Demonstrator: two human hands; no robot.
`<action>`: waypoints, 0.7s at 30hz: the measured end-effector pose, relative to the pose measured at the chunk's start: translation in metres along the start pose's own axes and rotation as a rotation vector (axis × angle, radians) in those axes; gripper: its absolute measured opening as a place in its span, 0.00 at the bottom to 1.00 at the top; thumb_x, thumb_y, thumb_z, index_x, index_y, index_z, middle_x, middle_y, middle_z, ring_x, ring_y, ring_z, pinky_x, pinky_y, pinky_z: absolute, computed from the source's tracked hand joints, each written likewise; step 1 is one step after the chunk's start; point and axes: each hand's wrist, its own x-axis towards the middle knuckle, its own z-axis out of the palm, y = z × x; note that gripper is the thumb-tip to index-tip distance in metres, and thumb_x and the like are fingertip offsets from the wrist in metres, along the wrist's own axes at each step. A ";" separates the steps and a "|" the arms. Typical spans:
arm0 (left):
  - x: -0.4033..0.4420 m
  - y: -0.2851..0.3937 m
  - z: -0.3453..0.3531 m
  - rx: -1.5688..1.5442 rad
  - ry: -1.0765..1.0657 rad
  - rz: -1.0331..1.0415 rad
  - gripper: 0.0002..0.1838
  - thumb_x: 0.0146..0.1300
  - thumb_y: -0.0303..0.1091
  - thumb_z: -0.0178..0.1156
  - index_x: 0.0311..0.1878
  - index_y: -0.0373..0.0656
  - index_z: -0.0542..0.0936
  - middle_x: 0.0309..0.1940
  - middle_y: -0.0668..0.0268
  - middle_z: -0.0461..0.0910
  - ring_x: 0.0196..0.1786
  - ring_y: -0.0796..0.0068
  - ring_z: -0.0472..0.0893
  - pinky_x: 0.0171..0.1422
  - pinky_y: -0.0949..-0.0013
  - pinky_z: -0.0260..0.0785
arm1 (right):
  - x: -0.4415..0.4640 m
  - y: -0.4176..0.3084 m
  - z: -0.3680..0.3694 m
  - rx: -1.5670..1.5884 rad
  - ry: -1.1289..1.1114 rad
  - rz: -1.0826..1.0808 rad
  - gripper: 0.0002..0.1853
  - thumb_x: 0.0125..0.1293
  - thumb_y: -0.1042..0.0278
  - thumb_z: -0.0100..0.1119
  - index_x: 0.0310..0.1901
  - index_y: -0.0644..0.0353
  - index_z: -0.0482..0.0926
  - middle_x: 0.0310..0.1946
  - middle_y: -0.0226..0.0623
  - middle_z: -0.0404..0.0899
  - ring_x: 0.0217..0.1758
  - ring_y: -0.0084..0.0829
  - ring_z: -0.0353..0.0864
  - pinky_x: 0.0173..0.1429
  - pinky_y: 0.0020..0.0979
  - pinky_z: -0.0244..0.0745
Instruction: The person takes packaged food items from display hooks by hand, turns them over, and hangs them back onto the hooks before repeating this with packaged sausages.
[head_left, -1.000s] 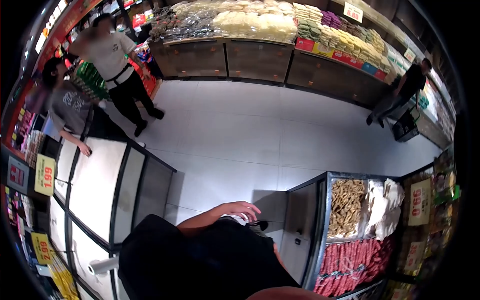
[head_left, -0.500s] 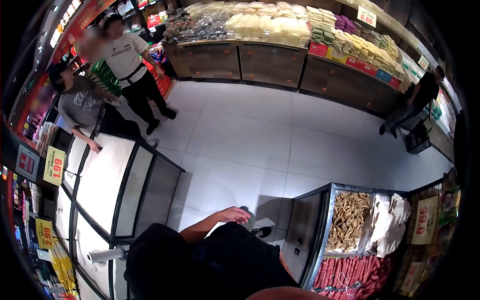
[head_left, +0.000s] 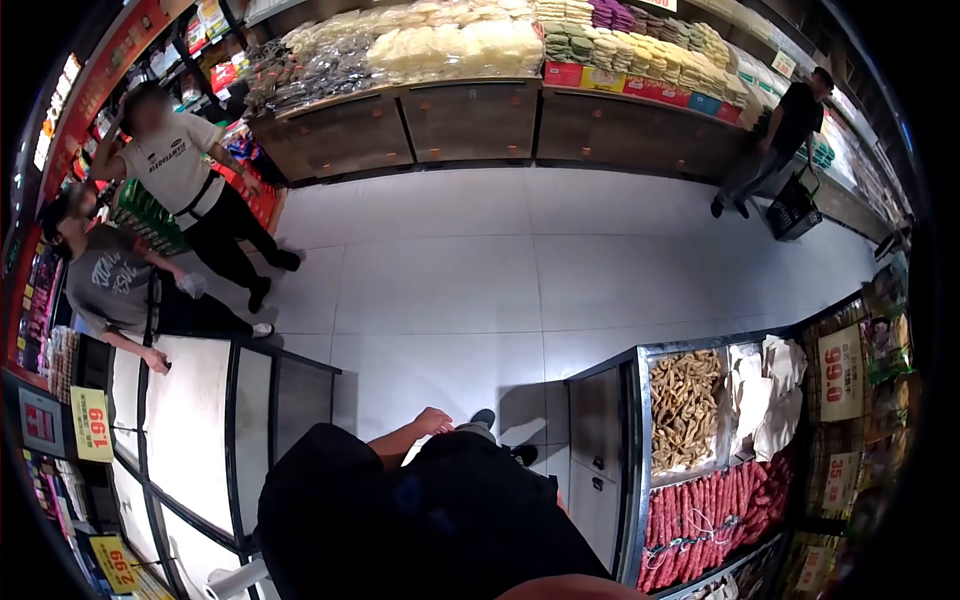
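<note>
My left hand (head_left: pixel 433 421) hangs in front of my dark clothing, above the pale floor and close to my shoe (head_left: pixel 484 417). Its fingers look curled together, and nothing shows in them. Only a sliver of skin shows at the right side of my body; my right hand itself cannot be seen. To my right stands a display case with brown dried goods (head_left: pixel 685 410), white sheets (head_left: pixel 766 396) and bundled red sausages (head_left: pixel 710 520). A white-topped counter (head_left: pixel 188 430) is on my left.
Two people stand at the left, one in a white shirt (head_left: pixel 175 158), one in grey (head_left: pixel 112 280) with a hand on the counter. Another person (head_left: pixel 795 115) carries a basket (head_left: pixel 795 207) at the right. Cabinets (head_left: pixel 470 122) piled with packaged goods line the back. A white roll (head_left: pixel 235 580) lies lower left.
My left hand has drawn in toward my body, its fingers less stretched out. The view has shifted; the back cabinets and the two people at the left now appear farther left.
</note>
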 end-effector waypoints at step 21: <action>0.045 0.010 -0.024 0.014 -0.104 0.081 0.10 0.63 0.34 0.57 0.39 0.37 0.82 0.30 0.59 0.85 0.23 0.74 0.80 0.25 0.72 0.71 | 0.021 -0.048 0.013 -0.076 0.013 -0.063 0.18 0.64 0.52 0.61 0.32 0.61 0.78 0.28 0.35 0.79 0.31 0.32 0.77 0.38 0.35 0.71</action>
